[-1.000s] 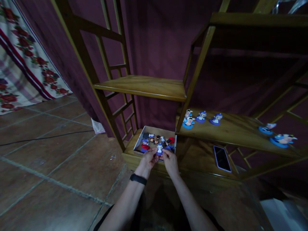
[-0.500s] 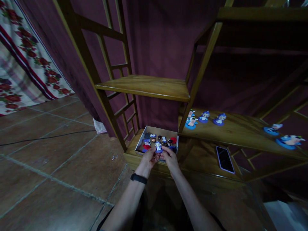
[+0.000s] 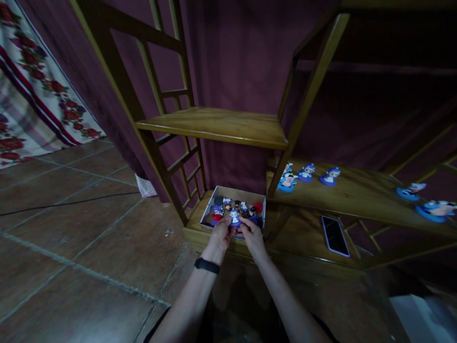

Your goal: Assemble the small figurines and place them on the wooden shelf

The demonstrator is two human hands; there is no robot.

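Note:
Between both hands, a small white and purple figurine [image 3: 234,216] on a round purple base is held upright, over the front edge of a shallow cardboard box [image 3: 240,193]. My left hand [image 3: 222,233], with a black band on the wrist, grips the base from the left. From the right, the fingers of my right hand [image 3: 252,233] close on the same base. Inside the box lie several more figurines, among them a red one [image 3: 258,207] and a dark one [image 3: 219,201]; my hands hide the nearest ones.
Wooden shelving surrounds the box, with a board [image 3: 217,125] above it. On the right shelf stand purple-based figurines [image 3: 330,176] and blue-based ones [image 3: 435,209]. A phone [image 3: 334,236] lies on the lower ledge. A black cable [image 3: 71,204] crosses the tiled floor.
The view has shifted slightly, so the shelf figurines sit a little farther right. Both hands keep the figurine in nearly the same place over the box.

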